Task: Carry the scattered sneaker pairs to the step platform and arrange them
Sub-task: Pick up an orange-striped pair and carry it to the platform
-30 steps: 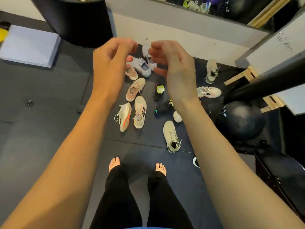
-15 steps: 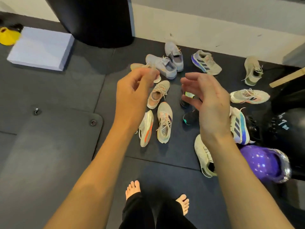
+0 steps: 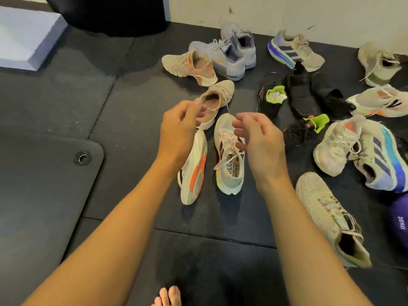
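In the head view, the left hand [image 3: 178,129] hung mid-frame with its fingers loosely curled and thumb near the forefinger, holding nothing that could be made out; its fingertips overlapped the heel of a beige-pink knit sneaker [image 3: 218,96], though contact could not be told. The right hand [image 3: 260,140], just right of centre, was half-open with relaxed, bent fingers and empty, above an upright white sneaker with orange laces [image 3: 229,173]. Its mate, a white sneaker with an orange patch [image 3: 192,171], lay on its side just beside it. More sneakers were scattered across the dark rubber floor [image 3: 132,96] toward the upper right, among them a grey pair [image 3: 231,51] and black sneakers with neon-green lining [image 3: 287,100]. The pale lavender step platform [image 3: 26,38] sat in the upper left of the frame, well apart from them.
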A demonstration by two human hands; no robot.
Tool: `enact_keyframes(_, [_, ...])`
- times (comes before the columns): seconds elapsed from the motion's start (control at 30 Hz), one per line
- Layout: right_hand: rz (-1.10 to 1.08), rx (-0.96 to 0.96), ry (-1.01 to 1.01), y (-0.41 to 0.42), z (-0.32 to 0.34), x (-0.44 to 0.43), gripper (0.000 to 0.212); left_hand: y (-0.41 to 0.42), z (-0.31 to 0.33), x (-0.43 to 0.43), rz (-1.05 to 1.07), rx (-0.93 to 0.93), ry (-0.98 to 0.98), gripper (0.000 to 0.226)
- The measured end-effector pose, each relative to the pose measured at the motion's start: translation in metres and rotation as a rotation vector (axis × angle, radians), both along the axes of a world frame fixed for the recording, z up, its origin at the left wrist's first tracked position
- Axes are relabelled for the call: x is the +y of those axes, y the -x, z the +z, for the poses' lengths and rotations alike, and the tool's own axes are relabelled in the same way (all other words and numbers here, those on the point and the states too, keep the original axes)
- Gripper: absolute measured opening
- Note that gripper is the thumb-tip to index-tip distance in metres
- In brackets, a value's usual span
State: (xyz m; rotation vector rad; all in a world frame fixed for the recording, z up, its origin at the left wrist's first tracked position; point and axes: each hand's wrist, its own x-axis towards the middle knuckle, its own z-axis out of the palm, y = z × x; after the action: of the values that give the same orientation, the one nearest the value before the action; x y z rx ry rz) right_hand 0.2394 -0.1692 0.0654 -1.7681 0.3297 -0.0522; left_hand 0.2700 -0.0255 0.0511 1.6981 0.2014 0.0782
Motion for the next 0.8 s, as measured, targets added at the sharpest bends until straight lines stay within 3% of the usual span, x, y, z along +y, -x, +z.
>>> enact_keyframes(0.27, [0.173,0.311,0.483,0.002,-0.122,0.005,0.026,-0.01,-0.082,0.02,0.087,0.167,0.068,0.037])
enact_keyframes(0.4, [0.233,0.389,0.688,0.01,-0.14,0.013,0.028,-0.001,-0.092,0.012,0.094,0.257,0.06,0.041])
enact_keyframes(0.57, [0.258,0.486,0.84,0.003,-0.152,0.013,0.047,0.004,-0.103,0.001,0.064,0.29,0.009,0.043])
enact_keyframes(0.67, [0.404,0.595,1.014,0.006,-0.162,0.009,0.042,-0.003,-0.105,0.005,0.106,0.275,0.024,0.042])
enact_keyframes(0.8, [0.482,0.567,1.057,0.004,-0.157,0.006,0.034,-0.01,-0.111,0.023,0.208,0.267,-0.026,0.04])
